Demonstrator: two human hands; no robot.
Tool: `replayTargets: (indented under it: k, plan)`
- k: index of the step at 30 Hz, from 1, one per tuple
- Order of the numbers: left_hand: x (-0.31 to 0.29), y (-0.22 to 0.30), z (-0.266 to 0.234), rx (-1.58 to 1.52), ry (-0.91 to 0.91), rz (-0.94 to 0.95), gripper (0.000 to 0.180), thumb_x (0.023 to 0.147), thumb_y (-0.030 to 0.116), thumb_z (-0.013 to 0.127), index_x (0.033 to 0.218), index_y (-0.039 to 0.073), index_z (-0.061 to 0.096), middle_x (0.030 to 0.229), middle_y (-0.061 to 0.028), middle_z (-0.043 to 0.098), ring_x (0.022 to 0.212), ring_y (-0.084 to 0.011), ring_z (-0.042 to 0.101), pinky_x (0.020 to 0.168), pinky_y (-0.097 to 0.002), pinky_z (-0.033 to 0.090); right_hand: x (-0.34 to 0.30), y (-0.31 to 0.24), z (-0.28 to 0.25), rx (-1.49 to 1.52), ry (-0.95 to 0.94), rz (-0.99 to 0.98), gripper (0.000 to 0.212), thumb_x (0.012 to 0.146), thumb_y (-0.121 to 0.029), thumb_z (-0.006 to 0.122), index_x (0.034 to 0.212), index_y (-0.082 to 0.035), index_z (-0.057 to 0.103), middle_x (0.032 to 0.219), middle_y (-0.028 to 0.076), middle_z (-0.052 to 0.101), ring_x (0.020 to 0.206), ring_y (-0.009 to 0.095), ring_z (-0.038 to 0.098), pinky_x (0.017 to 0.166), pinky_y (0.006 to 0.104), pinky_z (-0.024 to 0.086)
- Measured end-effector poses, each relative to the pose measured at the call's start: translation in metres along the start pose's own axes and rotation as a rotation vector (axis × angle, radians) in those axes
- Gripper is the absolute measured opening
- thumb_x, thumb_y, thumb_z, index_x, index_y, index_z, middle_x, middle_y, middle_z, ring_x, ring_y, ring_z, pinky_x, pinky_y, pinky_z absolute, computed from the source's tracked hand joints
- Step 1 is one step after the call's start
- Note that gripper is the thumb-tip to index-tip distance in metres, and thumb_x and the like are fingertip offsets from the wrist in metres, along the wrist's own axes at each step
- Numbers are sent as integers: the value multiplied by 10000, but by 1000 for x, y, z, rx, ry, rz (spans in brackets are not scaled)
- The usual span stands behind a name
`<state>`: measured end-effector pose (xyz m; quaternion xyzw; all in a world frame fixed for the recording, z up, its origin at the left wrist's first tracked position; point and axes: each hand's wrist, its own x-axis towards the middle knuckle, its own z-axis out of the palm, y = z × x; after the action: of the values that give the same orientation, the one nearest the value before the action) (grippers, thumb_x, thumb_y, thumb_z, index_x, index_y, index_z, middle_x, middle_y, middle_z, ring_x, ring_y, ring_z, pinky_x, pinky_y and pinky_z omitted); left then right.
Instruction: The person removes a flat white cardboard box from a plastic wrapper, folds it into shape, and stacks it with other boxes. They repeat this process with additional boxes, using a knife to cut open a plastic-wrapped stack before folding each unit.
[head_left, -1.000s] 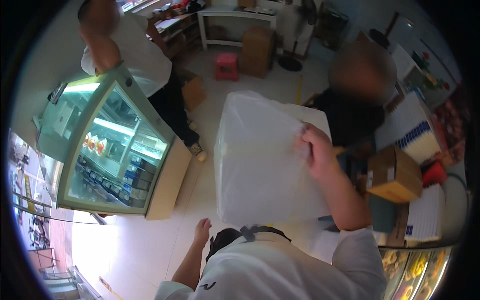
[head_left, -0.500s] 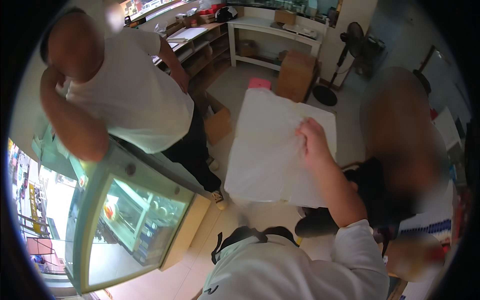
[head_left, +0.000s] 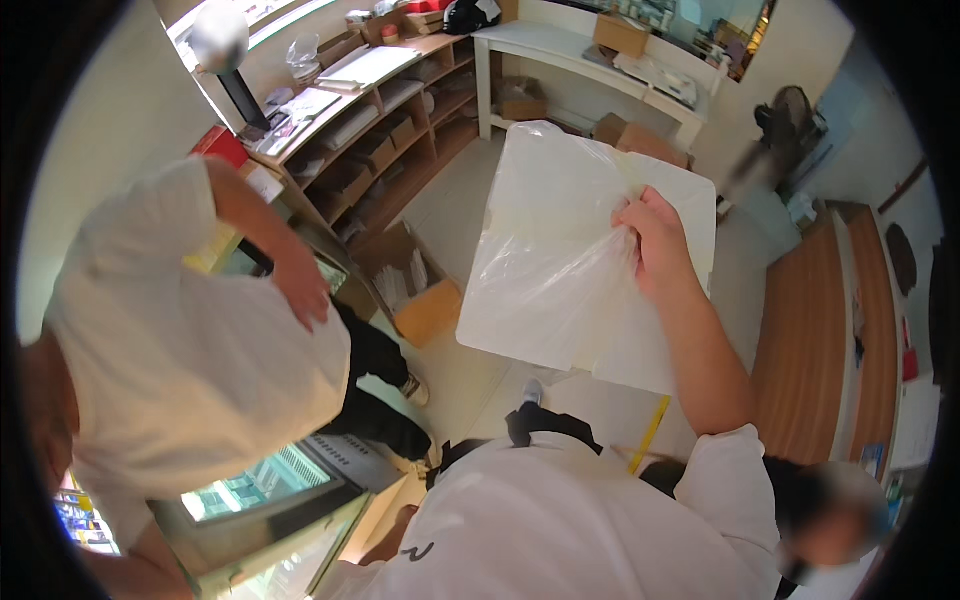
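Honestly, the right hand is closed around bunched plastic on the bagged white box, upper middle of frame. Probably light, slick; grip the gathers. Left hand: mostly hidden, can't tell.

Right hand clutches bunched clear film around a white block-like package. Co-worker in white shirt at left, one hand at the waist, beside a glass display case. Open carton on floor. Behind: wooden shelf unit, white bench bearing a small box. Fan right, blurred.
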<state>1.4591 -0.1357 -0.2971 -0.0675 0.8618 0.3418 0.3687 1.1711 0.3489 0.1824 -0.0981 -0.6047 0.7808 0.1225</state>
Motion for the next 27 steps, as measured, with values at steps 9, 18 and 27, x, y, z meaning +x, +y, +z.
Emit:
replayTargets:
  k: [9,18,27]
  plan:
    - [122,183,-68,-291,71,-202,271,868,249,514,948,21,635,824,-155,645,759,-240,639,713,-361,494,295,-19,58,37,-63,-100,86,794,-105,533,842,-53,484,753,38,505,665,144,501,549,287,438]
    - [303,278,-120,-317,175,-144,259,871,227,508,952,17,635,779,-165,638,730,-237,637,691,-364,496,609,130,173,41,-127,187,90,771,-79,519,808,-48,443,726,67,470,589,183,480,536,384,483]
    - [284,379,-168,-559,387,-499,247,881,235,497,902,36,642,726,-126,641,691,-222,632,646,-348,497,719,363,270,-80,-6,686,124,788,-60,501,877,-38,419,789,111,458,521,197,449,490,385,490]
